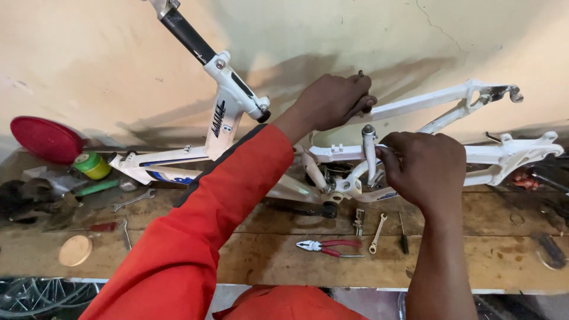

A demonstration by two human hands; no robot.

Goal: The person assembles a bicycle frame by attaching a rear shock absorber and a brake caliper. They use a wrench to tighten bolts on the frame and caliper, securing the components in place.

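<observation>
White bike frame (pixel 415 155), blue and black markings, is lying on its side across the wooden bench (pixel 267 249) against the wall. Left hand (pixel 332 101) is closing round a small dark tool at the frame's 12 o'clock edge. Right hand (pixel 424 169) is pinching the frame's upright tube. Red-handled pliers (pixel 329 246) and a small wrench (pixel 377 233) are lying at 6 o'clock.

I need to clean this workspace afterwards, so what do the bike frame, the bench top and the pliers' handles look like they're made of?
The bike frame looks like metal tubing under glossy white paint, with bare silver fittings showing at its ends. The bench top is wood: unfinished brown planks with visible grain, stains and seams. The pliers have grey steel jaws, and their red handles look like a plastic or rubber coating.
</observation>
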